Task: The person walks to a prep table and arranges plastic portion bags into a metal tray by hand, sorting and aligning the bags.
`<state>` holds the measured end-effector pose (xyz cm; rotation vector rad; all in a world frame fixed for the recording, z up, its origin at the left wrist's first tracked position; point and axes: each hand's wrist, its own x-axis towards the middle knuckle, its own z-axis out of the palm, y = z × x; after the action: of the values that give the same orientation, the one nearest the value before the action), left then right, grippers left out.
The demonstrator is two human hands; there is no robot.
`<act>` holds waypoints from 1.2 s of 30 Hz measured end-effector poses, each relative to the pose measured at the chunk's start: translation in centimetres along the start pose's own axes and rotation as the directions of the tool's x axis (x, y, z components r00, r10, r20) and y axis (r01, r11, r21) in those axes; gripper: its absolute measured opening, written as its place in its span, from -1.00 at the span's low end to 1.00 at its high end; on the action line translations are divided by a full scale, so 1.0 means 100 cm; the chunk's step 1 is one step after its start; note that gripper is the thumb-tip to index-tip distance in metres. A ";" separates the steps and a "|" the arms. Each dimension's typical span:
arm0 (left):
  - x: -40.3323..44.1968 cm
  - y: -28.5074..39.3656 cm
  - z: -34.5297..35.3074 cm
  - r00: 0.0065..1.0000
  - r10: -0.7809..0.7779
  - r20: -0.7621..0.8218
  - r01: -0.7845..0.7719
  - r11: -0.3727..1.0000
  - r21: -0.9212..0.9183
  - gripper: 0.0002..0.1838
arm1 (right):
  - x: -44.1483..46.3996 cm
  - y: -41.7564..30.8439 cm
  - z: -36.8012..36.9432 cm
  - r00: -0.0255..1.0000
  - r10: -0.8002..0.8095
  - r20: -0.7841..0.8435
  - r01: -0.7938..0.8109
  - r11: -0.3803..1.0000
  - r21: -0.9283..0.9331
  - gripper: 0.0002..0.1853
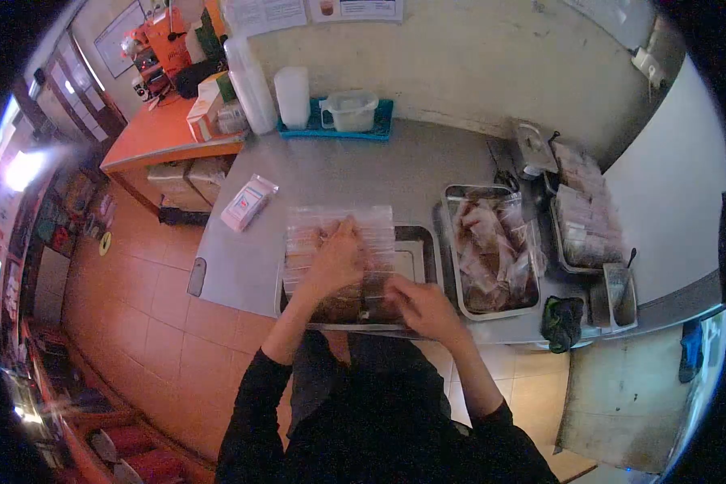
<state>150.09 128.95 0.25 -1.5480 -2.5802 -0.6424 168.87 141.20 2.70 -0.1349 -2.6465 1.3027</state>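
My left hand (340, 260) is on a clear plastic bag (379, 219), its fingers bent against the film near the top. The bag lies over the left part of a metal tray (433, 266) at the table's front edge. To the right, my right hand (429, 310) is over the tray's front, fingers curled toward the bag's lower end and blurred; whatever they hold is hidden. Brown contents (339, 310) show in the tray below the bag. Right of it stands a second metal tray (452, 278) with filled clear bags (492, 246).
A pink-and-white packet (248, 203) lies at left. At the back, a blue tray (337, 131) holds two plastic containers. More packed bags (585, 218), a lidded metal container (532, 149) and a dark cloth (562, 323) stand at right. An orange table (157, 133) adjoins at left.
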 end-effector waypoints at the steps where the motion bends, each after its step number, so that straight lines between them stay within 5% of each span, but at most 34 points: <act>1: 0.000 0.000 0.000 1.000 0.001 0.001 -0.001 1.000 0.000 -0.76 | 0.002 0.003 0.006 1.000 0.001 -0.001 -0.001 1.000 0.001 -0.83; 4: 0.003 0.003 -0.006 1.000 -0.013 0.027 0.011 0.998 0.061 -0.77 | 0.011 0.011 0.022 0.999 -0.041 -0.022 0.039 0.998 -0.050 -0.82; 6: 0.001 0.006 -0.015 0.999 0.020 0.049 -0.020 1.000 -0.004 -0.74 | 0.021 0.012 0.028 0.959 -0.148 -0.241 0.117 0.984 -0.136 -0.81; 9: -0.001 0.002 -0.011 1.000 0.017 0.024 -0.017 1.000 -0.022 -0.68 | 0.027 0.024 0.032 0.955 -0.087 -0.283 0.006 0.961 -0.275 -0.67; 16: -0.015 0.012 -0.029 0.992 0.070 -0.102 -0.091 0.971 -0.223 -0.66 | 0.030 0.018 0.031 0.943 -0.062 -0.326 -0.021 0.969 -0.248 -0.72; 21: -0.025 0.022 -0.034 0.994 0.107 0.016 -0.106 0.994 -0.029 -0.81 | 0.032 0.021 0.031 0.889 -0.184 -0.420 0.045 0.946 -0.320 -0.76; 25: -0.018 0.008 -0.017 0.988 0.151 -0.027 -0.152 0.986 -0.071 -0.80 | 0.028 0.024 0.026 0.834 -0.229 -0.502 0.037 0.931 -0.363 -0.77; 27: -0.018 0.013 -0.021 0.993 0.120 -0.021 -0.122 0.984 -0.133 -0.80 | 0.014 0.036 0.003 0.865 -0.019 -0.502 -0.154 0.941 -0.301 -0.72; 29: -0.018 0.013 -0.024 0.991 0.133 -0.004 -0.132 0.979 -0.158 -0.81 | -0.005 0.049 -0.025 0.755 -0.102 -0.648 -0.253 0.866 -0.431 -0.72; 31: -0.017 0.016 -0.027 0.990 0.144 0.013 -0.139 0.973 -0.182 -0.82 | -0.027 0.055 -0.052 0.764 0.098 -0.638 -0.484 0.741 -0.465 -0.74; 33: -0.017 0.023 -0.028 0.995 0.101 0.007 -0.100 0.995 -0.030 -0.84 | -0.047 0.077 -0.058 0.768 0.099 -0.633 -0.506 0.701 -0.504 -0.73; 36: -0.019 0.019 -0.023 0.995 0.095 -0.003 -0.095 0.994 -0.054 -0.85 | -0.056 0.088 -0.063 0.744 0.184 -0.642 -0.572 0.673 -0.469 -0.76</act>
<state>152.26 127.29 2.45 -1.6749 -2.4906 -0.7088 175.67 150.52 -1.24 -1.0776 -2.4524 0.2349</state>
